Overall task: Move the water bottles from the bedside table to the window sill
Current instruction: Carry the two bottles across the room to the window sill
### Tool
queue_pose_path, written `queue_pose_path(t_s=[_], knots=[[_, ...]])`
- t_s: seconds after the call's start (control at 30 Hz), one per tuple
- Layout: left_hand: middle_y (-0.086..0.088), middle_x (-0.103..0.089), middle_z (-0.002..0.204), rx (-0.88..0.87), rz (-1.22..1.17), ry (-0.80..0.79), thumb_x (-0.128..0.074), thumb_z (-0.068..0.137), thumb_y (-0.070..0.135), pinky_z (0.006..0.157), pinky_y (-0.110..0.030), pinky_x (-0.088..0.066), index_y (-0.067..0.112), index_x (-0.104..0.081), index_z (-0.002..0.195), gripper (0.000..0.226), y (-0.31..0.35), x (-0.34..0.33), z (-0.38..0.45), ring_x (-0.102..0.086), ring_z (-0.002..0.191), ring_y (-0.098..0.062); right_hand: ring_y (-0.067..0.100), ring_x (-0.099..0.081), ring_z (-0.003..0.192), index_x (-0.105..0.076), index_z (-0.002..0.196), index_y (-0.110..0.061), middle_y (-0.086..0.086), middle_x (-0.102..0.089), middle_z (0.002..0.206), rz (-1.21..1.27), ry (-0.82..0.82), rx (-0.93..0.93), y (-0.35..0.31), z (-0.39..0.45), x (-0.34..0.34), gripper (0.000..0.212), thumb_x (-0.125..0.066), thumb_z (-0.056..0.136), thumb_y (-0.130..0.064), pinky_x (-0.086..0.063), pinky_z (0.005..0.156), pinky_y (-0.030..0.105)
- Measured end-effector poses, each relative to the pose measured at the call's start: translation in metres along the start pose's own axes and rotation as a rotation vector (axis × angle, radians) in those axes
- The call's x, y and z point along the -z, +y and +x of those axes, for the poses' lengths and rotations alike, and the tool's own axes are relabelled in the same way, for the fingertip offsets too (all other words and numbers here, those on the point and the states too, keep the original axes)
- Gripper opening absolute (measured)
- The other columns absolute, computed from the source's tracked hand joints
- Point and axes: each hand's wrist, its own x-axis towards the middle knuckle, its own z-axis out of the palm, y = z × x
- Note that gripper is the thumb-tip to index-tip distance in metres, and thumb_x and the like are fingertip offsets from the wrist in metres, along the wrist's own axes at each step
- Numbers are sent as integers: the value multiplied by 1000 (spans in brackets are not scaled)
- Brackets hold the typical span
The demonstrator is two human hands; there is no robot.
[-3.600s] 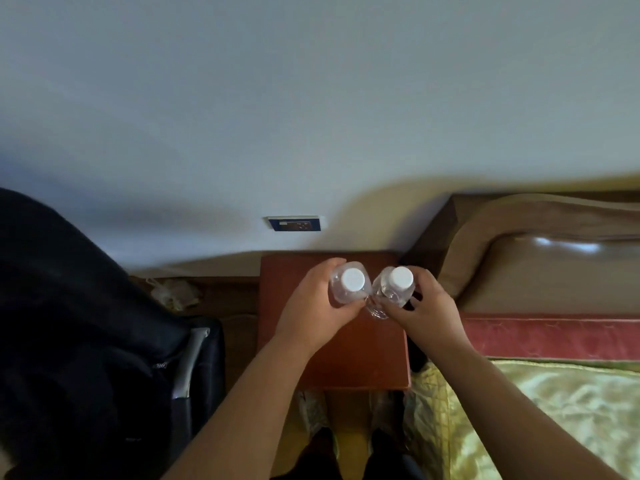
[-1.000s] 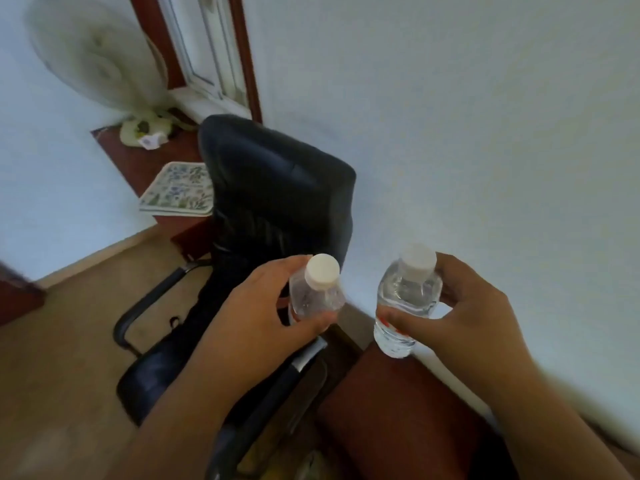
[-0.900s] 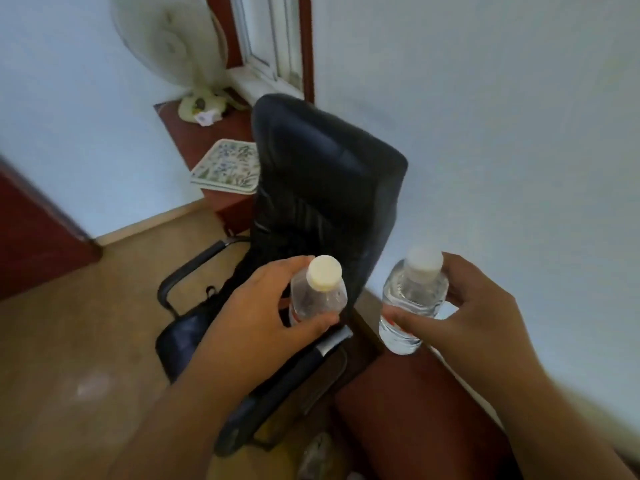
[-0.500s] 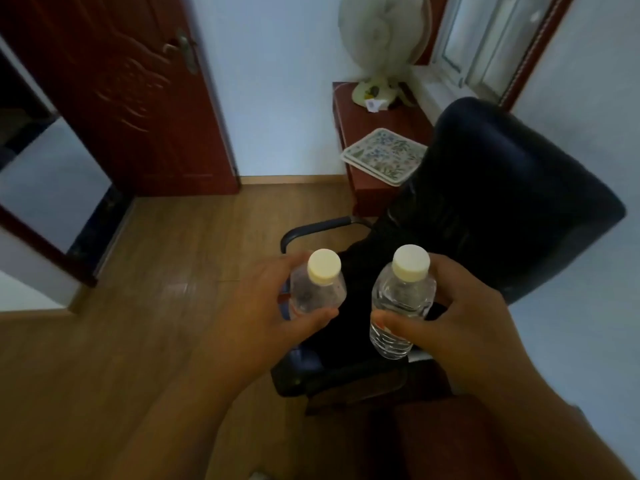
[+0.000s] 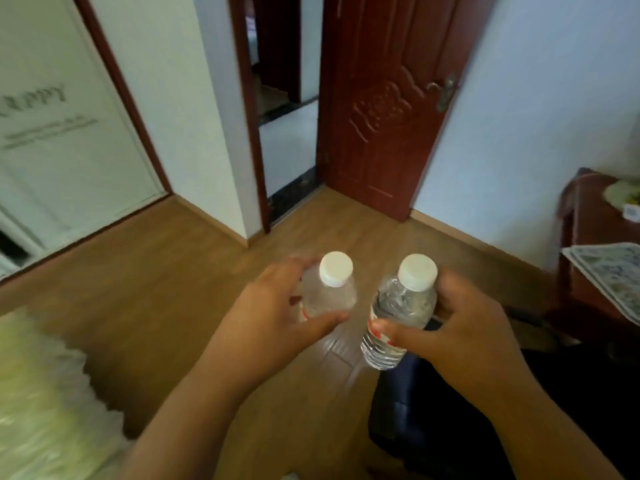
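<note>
Soft, even daylight fills the room, moderately bright, with no hard shadows on the wooden floor (image 5: 145, 306). A pale glossy reflection streaks the floor planks just below the two water bottles (image 5: 398, 306). The white walls (image 5: 540, 98) read slightly bluish. The whole frame is smeared by motion: the yellow-green bedspread (image 5: 41, 403) at lower left is a blur, the lettering on the white door (image 5: 62, 133) is soft, and the edges of the left hand (image 5: 270, 327) ghost. The right hand (image 5: 464, 337) is a little crisper. Wide-angle distortion tilts the red door (image 5: 381, 98) and its frame outward. The black chair (image 5: 485, 420) at lower right is dark and without detail.
</note>
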Motion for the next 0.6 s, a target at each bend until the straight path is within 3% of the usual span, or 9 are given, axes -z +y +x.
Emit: queue_pose_path(t_s=[0.03, 0.13, 0.23, 0.3, 0.4, 0.6], knots=[[26, -50, 141, 40, 18, 40, -68, 68, 75, 88, -18, -55, 53, -37, 140, 81, -7, 8, -10, -57, 109, 6, -18, -60, 96, -57, 110, -46, -39, -65, 99, 21, -44, 14, -7, 7, -9, 64, -84, 54, -62, -47, 66, 6], [25, -49, 141, 185, 71, 158, -67, 68, 76, 91, -19, -54, 53, -35, 141, 83, -20, 26, -43, -54, 106, 7, -5, -61, 102, -53, 120, -48, -33, -63, 103, 57, -202, 36, -26, 21, -36, 74, -89, 56, -56, -47, 85, 22], [25, -50, 140, 299, 65, 284, -70, 69, 74, 92, -24, -57, 51, -39, 140, 81, -25, 40, -79, -57, 110, 3, 1, -59, 111, -50, 118, -54, -30, -62, 111, 26, -309, 140, -42, 25, -60, 80, -83, 48, -73, -50, 92, 35], [25, -51, 138, 375, 69, 359, -73, 70, 72, 93, -27, -58, 48, -42, 141, 81, -23, 43, -104, -58, 113, 1, -4, -60, 104, -51, 114, -55, -33, -61, 105, 20, -368, 229, -50, 25, -70, 78, -76, 45, -79, -51, 85, 28], [25, -52, 139, 485, 74, 447, -75, 69, 71, 93, -30, -58, 46, -43, 142, 84, -15, 39, -135, -61, 112, 0, -19, -52, 90, -47, 111, -54, -43, -53, 95, 1, -468, 330, -61, 17, -77, 68, -82, 53, -66, -36, 70, 8], [28, -49, 139, 622, 69, 510, -75, 69, 72, 90, -29, -58, 49, -43, 141, 82, 1, 12, -180, -62, 106, 1, -18, -56, 94, -50, 120, -50, -37, -59, 101, 5, -633, 434, -51, -2, -92, 72, -85, 58, -60, -42, 71, 9]])
